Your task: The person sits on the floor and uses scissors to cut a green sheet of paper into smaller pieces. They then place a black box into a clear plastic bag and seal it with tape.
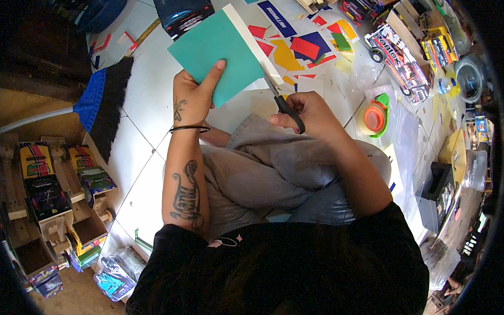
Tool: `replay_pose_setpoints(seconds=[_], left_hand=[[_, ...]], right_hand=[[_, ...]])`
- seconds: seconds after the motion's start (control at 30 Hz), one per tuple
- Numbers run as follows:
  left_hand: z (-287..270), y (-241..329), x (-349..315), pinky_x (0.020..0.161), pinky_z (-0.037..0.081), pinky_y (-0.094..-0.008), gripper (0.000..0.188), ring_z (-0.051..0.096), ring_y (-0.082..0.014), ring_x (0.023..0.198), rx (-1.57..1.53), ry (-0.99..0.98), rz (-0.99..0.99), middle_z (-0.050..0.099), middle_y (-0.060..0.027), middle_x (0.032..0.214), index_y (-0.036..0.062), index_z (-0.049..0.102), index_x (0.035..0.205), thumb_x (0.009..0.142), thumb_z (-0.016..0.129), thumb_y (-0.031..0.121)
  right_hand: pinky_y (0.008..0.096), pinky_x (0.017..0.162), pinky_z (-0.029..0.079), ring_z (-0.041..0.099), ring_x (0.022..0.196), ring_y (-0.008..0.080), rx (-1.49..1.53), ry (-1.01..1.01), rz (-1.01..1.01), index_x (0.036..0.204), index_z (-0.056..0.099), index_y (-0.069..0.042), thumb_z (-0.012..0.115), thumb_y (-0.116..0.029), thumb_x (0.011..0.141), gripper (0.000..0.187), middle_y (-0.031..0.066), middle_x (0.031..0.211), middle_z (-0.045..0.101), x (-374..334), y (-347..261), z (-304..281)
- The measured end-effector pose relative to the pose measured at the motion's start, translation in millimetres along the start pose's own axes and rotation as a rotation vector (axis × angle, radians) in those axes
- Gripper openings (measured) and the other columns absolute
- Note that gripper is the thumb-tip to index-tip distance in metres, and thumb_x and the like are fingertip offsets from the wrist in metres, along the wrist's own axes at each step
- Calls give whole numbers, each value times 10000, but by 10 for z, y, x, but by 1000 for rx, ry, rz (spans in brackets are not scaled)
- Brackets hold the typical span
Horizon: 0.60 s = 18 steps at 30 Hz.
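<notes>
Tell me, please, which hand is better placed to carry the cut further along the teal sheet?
The right hand, probably: it already grips the black-handled scissors, whose blades meet the teal sheet at its white edge. The left hand is busy pinching the sheet's lower edge to steady it.

L hand [192,94] pinching, R hand [312,112] clenched
</notes>
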<state>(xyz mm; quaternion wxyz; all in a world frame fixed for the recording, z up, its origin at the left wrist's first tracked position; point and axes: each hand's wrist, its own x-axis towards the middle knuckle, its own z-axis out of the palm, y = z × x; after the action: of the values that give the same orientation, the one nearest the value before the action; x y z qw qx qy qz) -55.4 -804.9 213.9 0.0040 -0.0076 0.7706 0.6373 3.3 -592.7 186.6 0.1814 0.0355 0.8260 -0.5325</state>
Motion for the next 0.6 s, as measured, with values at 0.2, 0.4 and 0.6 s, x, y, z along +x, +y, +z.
replay_pose_setpoints(seconds=[0.2,0.4,0.6], left_hand=[[8,-24,7,404,371,-187,269,495,-58,454,-7,23,59,590,-20,599,16,632,757,793,674,279],[6,-42,7,325,343,-190,350,467,-70,368,-5,31,110,550,-32,505,1,616,708,776,686,338],[22,-55,9,318,341,-190,339,463,-70,359,-46,32,138,547,-33,499,6,613,697,782,681,326]], right_hand=[[283,510,428,522,512,149,-68,98,-64,583,569,-9,789,-541,532,578,57,541,541,-21,-30,50],[278,521,431,515,512,151,-99,120,-97,586,569,-1,798,-523,531,572,59,548,542,-31,-38,47],[274,518,430,512,515,148,-63,141,-85,588,567,7,806,-502,529,566,64,560,545,-31,-18,74]])
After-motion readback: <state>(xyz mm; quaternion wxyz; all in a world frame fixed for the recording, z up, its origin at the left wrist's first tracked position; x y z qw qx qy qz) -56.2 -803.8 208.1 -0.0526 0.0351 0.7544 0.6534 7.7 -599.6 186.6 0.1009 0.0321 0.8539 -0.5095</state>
